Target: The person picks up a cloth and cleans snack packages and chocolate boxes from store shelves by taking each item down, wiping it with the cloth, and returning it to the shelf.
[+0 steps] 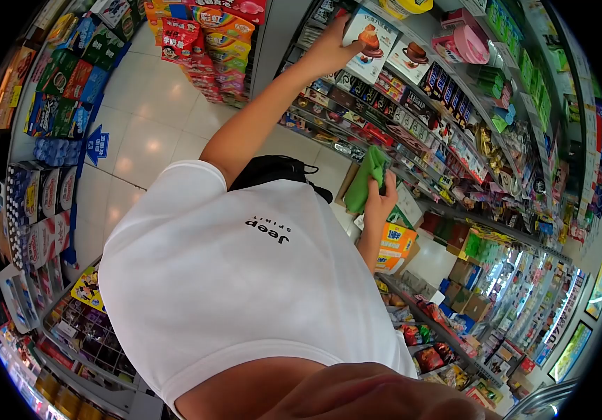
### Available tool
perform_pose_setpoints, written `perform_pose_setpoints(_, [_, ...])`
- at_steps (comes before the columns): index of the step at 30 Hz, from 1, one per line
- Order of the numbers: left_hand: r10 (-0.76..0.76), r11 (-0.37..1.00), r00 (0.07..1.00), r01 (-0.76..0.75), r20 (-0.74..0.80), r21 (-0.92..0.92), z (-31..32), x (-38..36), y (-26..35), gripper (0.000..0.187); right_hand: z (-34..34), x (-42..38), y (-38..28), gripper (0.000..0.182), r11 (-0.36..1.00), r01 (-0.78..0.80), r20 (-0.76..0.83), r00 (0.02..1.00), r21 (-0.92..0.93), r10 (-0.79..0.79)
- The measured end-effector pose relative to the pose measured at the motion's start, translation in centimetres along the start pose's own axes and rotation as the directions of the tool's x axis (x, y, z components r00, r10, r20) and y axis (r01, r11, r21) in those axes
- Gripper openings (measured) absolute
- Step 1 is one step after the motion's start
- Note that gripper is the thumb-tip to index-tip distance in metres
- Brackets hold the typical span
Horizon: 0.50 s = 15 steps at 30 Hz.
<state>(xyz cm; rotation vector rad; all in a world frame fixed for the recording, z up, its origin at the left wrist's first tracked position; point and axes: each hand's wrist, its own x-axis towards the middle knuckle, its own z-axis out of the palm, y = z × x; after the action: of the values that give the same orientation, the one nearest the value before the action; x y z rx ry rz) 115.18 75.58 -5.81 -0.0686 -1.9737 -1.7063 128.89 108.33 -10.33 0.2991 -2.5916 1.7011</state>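
Note:
At the top of the view, my left hand point(330, 50) grips the left edge of a white box point(371, 50) with a brown dessert picture, the thumb lying on its front. The box is tilted against the shelf front, beside another white box point(409, 59) with a brown picture. My right hand point(383, 197) is lower down, in front of the lower shelves, with its fingers closed round a bunched green cloth point(367, 183). Rows of small packaged sweets point(448, 94) stand on the shelves right of both hands.
Red and orange snack bags point(203, 45) hang at the upper left. Tiled floor point(148, 105) runs between that display and the left shelves. A black bag point(276, 170) is at my front. An orange box point(395, 246) stands near my right forearm, with more stocked shelves beyond.

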Motion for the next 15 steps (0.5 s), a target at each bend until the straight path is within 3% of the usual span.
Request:
perform_pose_setpoints(1, [0.08,0.996,0.997,-0.08,0.009,0.027,0.3,1.1,-0.4,0.066,-0.1,-0.2,0.1,0.031,1.0,-0.017,-0.004,1.0,0.002,0.017])
perform_pose_setpoints(2, [0.243,0.943,0.967,-0.219,-0.072,0.249,1.0,2.4,-2.0,0.063,-0.3,-0.4,0.4,0.031,0.999,-0.034,-0.01,0.999,0.005,0.034])
perform_pose_setpoints(5, [0.077,0.973,0.996,-0.068,-0.034,0.222,1.2,4.0,-2.9,0.059,-0.9,-0.8,1.6,0.031,0.999,0.003,-0.014,1.0,-0.034,-0.004])
perform_pose_setpoints(6, [0.113,0.97,0.991,-0.096,-0.065,0.222,1.4,4.7,-3.1,0.055,-1.1,-0.9,1.8,0.032,1.0,-0.01,-0.01,1.0,-0.02,0.009])
perform_pose_setpoints(7, [0.104,0.929,0.981,-0.037,-0.164,0.368,2.1,5.0,-2.8,0.05,-1.2,-1.1,1.7,0.032,1.0,-0.023,-0.004,1.0,-0.007,0.023])
perform_pose_setpoints(10, [0.133,0.97,0.98,-0.098,-0.146,0.224,2.2,6.0,-2.0,0.041,-1.7,-1.3,2.4,0.033,0.999,0.011,-0.016,1.0,-0.039,-0.012])
perform_pose_setpoints(13, [0.226,0.928,0.97,-0.187,-0.088,0.322,2.4,6.8,-2.6,0.034,-2.2,-1.5,3.3,0.034,0.995,0.053,-0.024,0.998,-0.084,-0.055])
perform_pose_setpoints(15, [0.278,0.807,0.96,-0.214,-0.033,0.55,2.8,6.9,-2.4,0.033,-2.4,-1.4,3.3,0.034,0.996,0.047,-0.025,0.999,-0.076,-0.049])
